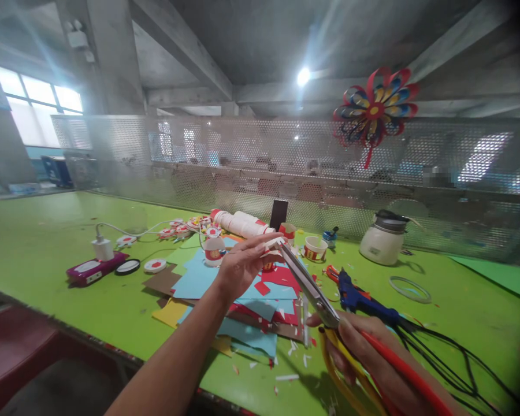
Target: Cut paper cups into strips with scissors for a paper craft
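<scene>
My left hand is raised over the table and pinches a small piece of white and red paper between its fingertips. My right hand grips scissors with red and yellow handles. Their blades point up and left, and the tips meet the paper piece held by my left hand. Below both hands lies a pile of coloured paper sheets, blue, red, brown and yellow, with small scraps scattered around it.
A blue glue gun with black cables lies right of the pile. Paper cups, a roll of cups, a white kettle, a charger and pink device stand on the green table. A paper pinwheel hangs on the mesh fence.
</scene>
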A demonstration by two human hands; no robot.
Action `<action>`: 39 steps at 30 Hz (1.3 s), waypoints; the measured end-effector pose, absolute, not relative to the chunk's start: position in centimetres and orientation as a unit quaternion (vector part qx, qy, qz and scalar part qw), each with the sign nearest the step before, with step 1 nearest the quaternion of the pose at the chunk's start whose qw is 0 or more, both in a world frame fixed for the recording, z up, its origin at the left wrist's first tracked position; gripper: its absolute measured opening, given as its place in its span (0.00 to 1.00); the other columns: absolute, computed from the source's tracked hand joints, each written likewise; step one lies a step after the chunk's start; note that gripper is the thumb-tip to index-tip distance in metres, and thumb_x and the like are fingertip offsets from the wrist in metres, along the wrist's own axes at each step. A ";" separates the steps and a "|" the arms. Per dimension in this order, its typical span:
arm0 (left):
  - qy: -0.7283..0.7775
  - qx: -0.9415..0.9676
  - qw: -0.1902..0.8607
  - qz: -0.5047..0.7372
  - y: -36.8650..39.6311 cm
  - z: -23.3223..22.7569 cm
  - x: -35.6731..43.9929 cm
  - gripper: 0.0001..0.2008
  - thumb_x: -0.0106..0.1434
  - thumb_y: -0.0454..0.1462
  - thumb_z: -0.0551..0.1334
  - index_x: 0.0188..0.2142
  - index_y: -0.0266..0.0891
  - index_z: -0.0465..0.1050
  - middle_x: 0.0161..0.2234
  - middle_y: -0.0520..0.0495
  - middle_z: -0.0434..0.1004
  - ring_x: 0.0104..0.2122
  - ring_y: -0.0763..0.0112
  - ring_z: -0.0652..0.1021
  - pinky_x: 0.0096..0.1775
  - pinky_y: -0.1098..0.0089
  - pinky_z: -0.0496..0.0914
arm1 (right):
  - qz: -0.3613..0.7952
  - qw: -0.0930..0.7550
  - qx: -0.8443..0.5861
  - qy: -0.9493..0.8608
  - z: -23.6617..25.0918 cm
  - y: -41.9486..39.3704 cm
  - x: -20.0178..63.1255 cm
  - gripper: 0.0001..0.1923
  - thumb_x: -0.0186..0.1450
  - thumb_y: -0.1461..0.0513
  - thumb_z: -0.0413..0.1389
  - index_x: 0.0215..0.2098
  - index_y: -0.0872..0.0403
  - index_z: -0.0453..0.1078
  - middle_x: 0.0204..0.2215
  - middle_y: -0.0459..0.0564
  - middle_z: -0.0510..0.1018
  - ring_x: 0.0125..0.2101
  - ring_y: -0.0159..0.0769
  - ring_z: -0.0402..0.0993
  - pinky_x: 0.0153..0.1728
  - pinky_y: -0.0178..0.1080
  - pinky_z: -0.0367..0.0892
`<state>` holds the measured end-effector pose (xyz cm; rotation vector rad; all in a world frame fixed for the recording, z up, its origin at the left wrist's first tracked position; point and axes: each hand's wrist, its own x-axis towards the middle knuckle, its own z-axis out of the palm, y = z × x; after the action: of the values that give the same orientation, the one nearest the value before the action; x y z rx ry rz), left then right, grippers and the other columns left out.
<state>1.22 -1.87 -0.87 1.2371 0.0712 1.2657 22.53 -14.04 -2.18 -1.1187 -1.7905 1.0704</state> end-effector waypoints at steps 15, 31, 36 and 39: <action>0.063 0.576 0.615 0.535 -1.8 -0.9 1.0 0.17 0.58 0.36 0.64 0.47 0.35 0.78 0.45 0.34 0.79 0.44 0.54 0.78 0.47 0.56 0.69 | 0.323 0.350 -0.454 -0.753 -1.5 -14.6 22.8 0.28 0.69 0.44 0.43 0.31 0.54 0.73 0.14 0.41 0.60 0.16 0.28 0.55 0.18 0.31 0.54; 0.056 0.499 0.684 0.529 -1.5 -1.2 1.3 0.18 0.61 0.44 0.61 0.40 0.30 0.78 0.36 0.36 0.79 0.34 0.63 0.78 0.35 0.67 0.70 | 0.076 0.383 -0.477 -0.788 -1.9 -12.9 24.6 0.22 0.65 0.48 0.52 0.44 0.53 0.77 0.28 0.51 0.79 0.27 0.40 0.74 0.28 0.38 0.69; 0.074 0.456 0.747 0.479 -1.8 -1.0 0.8 0.17 0.56 0.45 0.64 0.34 0.31 0.77 0.32 0.39 0.79 0.34 0.65 0.78 0.34 0.71 0.69 | 0.178 0.371 -0.455 -0.790 -1.0 -13.7 24.8 0.24 0.66 0.45 0.50 0.45 0.50 0.77 0.20 0.47 0.75 0.20 0.35 0.69 0.22 0.34 0.67; 0.072 0.478 0.749 0.454 -1.6 -1.0 0.2 0.16 0.57 0.45 0.62 0.33 0.32 0.77 0.27 0.42 0.78 0.29 0.67 0.78 0.27 0.73 0.67 | 0.299 0.367 -0.449 -0.758 -0.2 -14.6 24.6 0.26 0.66 0.42 0.47 0.45 0.48 0.78 0.21 0.50 0.77 0.23 0.38 0.73 0.27 0.38 0.71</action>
<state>0.19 -1.64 -1.04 1.0444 0.1583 0.9925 24.65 -14.56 -0.23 -1.1539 -1.9471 0.7676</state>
